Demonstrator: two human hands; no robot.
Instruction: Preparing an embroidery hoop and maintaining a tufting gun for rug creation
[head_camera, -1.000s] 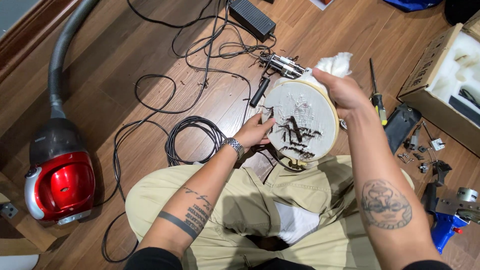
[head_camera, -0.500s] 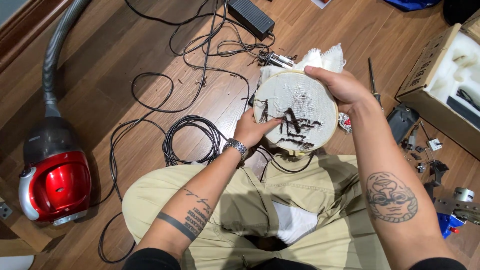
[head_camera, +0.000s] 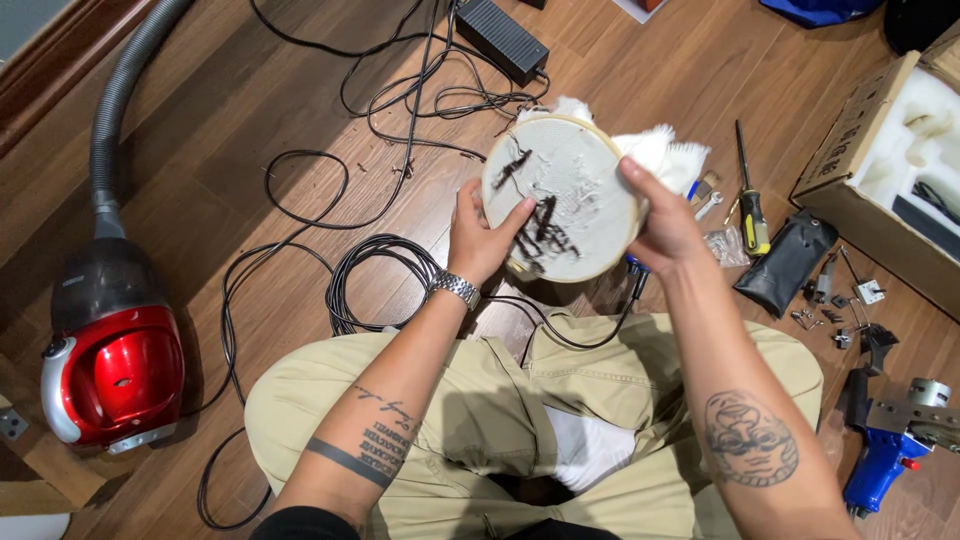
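I sit cross-legged on a wooden floor and hold up a round embroidery hoop (head_camera: 565, 195) with white cloth stretched in it. Dark thread stitches and loose strands show on the cloth. My left hand (head_camera: 478, 235) grips the hoop's left lower rim, thumb on the cloth. My right hand (head_camera: 665, 225) clasps the right rim, and spare white fabric sticks out behind it. A metal watch (head_camera: 455, 289) is on my left wrist.
A red vacuum cleaner (head_camera: 115, 350) with a grey hose stands at the left. Black cables (head_camera: 375, 270) and a power brick (head_camera: 500, 38) lie ahead. A screwdriver (head_camera: 750, 200), a black pouch (head_camera: 790, 262), small metal parts, a cardboard box (head_camera: 880, 170) and a blue tool (head_camera: 880, 460) lie at the right.
Both hands have lifted the hoop higher and turned it, so the stitched face tilts more toward me. My left hand shifted from the lower edge to the left rim.
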